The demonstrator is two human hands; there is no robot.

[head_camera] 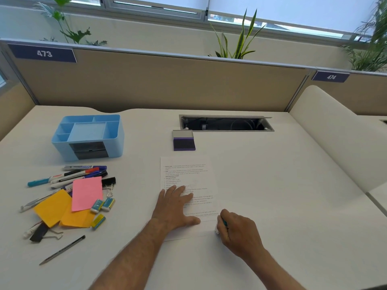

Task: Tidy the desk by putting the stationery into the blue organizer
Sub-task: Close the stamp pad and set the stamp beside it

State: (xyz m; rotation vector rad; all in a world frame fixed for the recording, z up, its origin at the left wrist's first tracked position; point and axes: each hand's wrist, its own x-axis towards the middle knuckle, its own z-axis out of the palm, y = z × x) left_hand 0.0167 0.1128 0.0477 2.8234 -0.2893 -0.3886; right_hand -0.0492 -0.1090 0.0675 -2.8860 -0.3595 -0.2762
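Pressing flat on a white printed sheet of paper [188,181], the left hand [174,208] has fingers spread and straight, palm down near the sheet's lower left. The right hand [236,229] is curled around a teal-and-white pen [221,226] at the paper's lower right corner; only a bit of the pen shows between the fingers, tip end near the sheet.

The light blue plastic desk organizer [89,136] stands at the far left of the white desk [272,185], its top compartments open and two dark drawers in its front face.

Just in front of it lies the loose stationery: a cluster of markers and pens [77,174] with red, blue and black caps, a pink sticky note pad [87,193] overlapping them, two orange sticky note pads [54,207] beside and partly under the pink one, a black binder clip [109,182] at the pink pad's right, three small wrapped erasers [102,205] near it, another black binder clip [41,233] at the near left, and a dark thin pen [62,250] lying alone closest to the desk edge.

A purple stamp pad with open lid [183,141] sits beyond the paper, just in front of the open cable tray [226,123].
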